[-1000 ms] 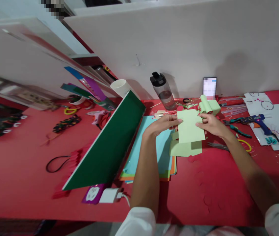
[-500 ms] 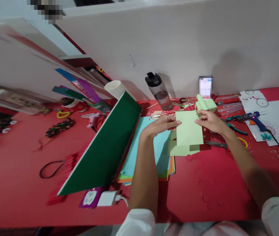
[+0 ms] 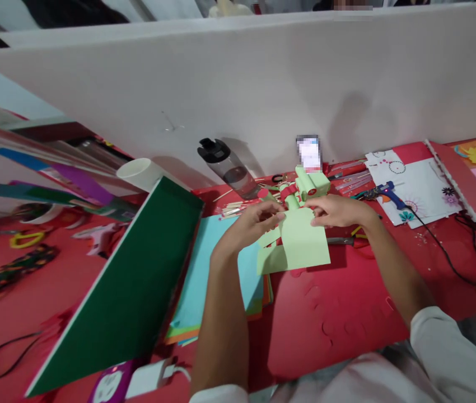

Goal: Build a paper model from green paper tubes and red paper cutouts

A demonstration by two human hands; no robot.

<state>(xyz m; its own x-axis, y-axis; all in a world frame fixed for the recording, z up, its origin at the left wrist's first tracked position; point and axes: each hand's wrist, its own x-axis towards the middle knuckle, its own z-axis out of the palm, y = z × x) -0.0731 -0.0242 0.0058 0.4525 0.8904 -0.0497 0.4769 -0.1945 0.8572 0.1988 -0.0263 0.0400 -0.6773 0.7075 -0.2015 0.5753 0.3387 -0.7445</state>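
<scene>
A light green sheet of paper (image 3: pixel 304 239) is between my two hands, its lower edge over more pale green paper (image 3: pixel 268 258). My left hand (image 3: pixel 257 225) pinches the sheet near its upper left corner. With thumb and bent fingers, my right hand (image 3: pixel 341 212) grips the upper right corner. Just beyond the sheet stands a green paper piece with a rolled tube (image 3: pixel 307 180). Scissors (image 3: pixel 343 240) lie partly hidden under my right forearm. Left of the sheet is a stack of coloured paper (image 3: pixel 213 280) with blue on top.
A green board (image 3: pixel 124 291) leans at an angle on the left. Behind are a water bottle (image 3: pixel 233 173) and a propped phone (image 3: pixel 309 152). On the right, a blue glue gun (image 3: pixel 391 195) trails its cord. Red sheet with cut-outs (image 3: pixel 334 313) lies in front.
My view has turned to the right. The sheet now hangs lower, over the other green paper, and my fingers have curled in closer at its upper corners.
</scene>
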